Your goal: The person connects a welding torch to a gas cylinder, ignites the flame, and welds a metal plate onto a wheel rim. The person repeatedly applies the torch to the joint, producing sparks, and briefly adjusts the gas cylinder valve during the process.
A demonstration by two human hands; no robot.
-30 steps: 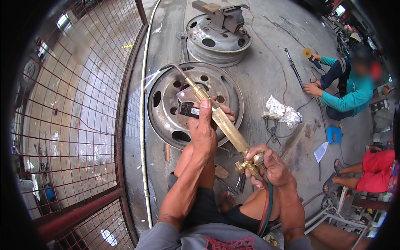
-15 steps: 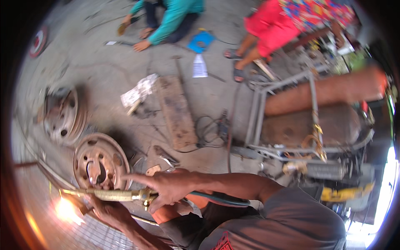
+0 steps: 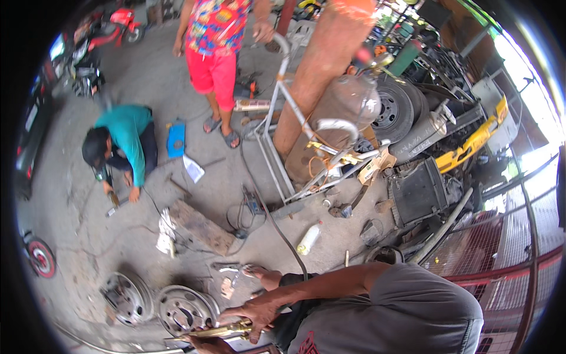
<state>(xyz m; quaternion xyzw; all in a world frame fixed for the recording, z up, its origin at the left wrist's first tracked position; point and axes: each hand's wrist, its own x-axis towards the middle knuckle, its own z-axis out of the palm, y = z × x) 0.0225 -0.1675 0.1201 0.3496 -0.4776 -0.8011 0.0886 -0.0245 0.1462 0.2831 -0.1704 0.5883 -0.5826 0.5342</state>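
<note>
A brass gas torch (image 3: 227, 330) lies across the lower edge of the view, its nozzle end toward the left. My right hand (image 3: 256, 311) is closed around its valve end, with some fingers stretched along the top. Farther forward, my left hand (image 3: 203, 345) wraps the torch from below, partly cut off by the lower rim. No flame shows at the nozzle. Just beyond the torch stands a rusty steel wheel rim (image 3: 183, 311), with a second rim (image 3: 127, 300) to its left.
A dark hose (image 3: 265, 206) runs over the floor toward me. Two gas cylinders (image 3: 321, 71) stand in a metal trolley (image 3: 283, 189). A person in teal (image 3: 130, 133) crouches far left; another in pink shorts (image 3: 213, 79) stands behind. A wooden block (image 3: 200, 227) and a bottle (image 3: 309, 237) lie between.
The view has swung up and right, so the torch sits lower in it. The bright flame at the nozzle no longer shows. My hands stay on the torch.
</note>
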